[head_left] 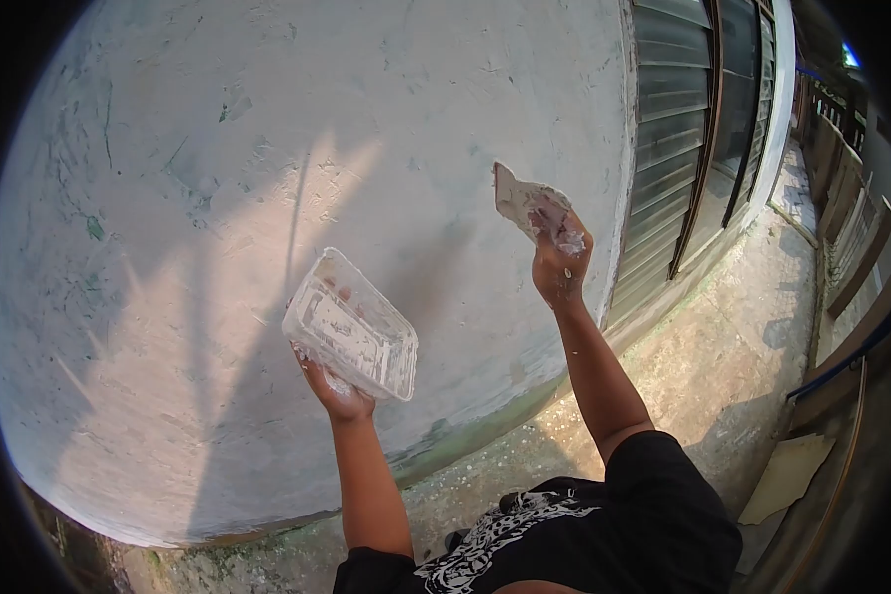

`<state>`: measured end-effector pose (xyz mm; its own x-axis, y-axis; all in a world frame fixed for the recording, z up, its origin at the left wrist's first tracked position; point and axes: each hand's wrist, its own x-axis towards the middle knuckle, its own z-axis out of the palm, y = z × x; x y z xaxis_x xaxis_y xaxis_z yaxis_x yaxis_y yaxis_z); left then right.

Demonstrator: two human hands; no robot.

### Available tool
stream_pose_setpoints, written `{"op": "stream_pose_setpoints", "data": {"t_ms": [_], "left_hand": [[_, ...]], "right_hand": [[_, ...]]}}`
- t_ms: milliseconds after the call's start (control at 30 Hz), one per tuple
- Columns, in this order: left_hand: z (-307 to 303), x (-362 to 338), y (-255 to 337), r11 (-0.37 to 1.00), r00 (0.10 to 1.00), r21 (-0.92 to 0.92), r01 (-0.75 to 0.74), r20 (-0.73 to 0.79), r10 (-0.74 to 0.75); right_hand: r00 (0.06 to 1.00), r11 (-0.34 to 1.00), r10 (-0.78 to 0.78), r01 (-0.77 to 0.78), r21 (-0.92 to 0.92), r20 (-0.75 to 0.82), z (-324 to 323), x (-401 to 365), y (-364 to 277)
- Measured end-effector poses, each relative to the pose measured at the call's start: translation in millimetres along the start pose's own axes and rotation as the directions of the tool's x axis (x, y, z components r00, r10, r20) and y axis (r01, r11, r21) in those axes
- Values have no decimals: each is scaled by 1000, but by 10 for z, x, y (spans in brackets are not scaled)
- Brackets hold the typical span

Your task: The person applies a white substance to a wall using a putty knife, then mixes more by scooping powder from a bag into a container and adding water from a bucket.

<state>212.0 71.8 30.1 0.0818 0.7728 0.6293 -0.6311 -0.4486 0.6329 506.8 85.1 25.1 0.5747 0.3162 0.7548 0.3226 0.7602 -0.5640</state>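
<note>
A clear plastic container, smeared inside with white paste, rests in my left hand, whose fingers wrap round its underside and far side. My right hand grips a flat scraper coated with whitish paste, its edge at or close to the wall. Paste clings to the fingers of both hands. Before me stands a pale wall with whitish patches and a few green marks; whether the scraper touches it I cannot tell.
Right of the wall is a louvred window with brown frames. A concrete path runs along the wall's base. Wooden fencing and a torn pale board stand at the far right.
</note>
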Motion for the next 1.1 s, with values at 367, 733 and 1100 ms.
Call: {"op": "stream_pose_setpoints", "data": {"t_ms": [367,733,1100], "left_hand": [[70,-106,20,999,1000,-53,11,5,-10],[147,-111,-105,985,998,-160,56,6,-56],[245,-74,-206,970,998,-236,51,-13,-55]], "right_hand": [[830,636,-419,558,-533,369,382,-180,258],[882,732,-349,468,-496,317,378,270,149],[891,900,-306,385,-202,335,167,233,-224]]}}
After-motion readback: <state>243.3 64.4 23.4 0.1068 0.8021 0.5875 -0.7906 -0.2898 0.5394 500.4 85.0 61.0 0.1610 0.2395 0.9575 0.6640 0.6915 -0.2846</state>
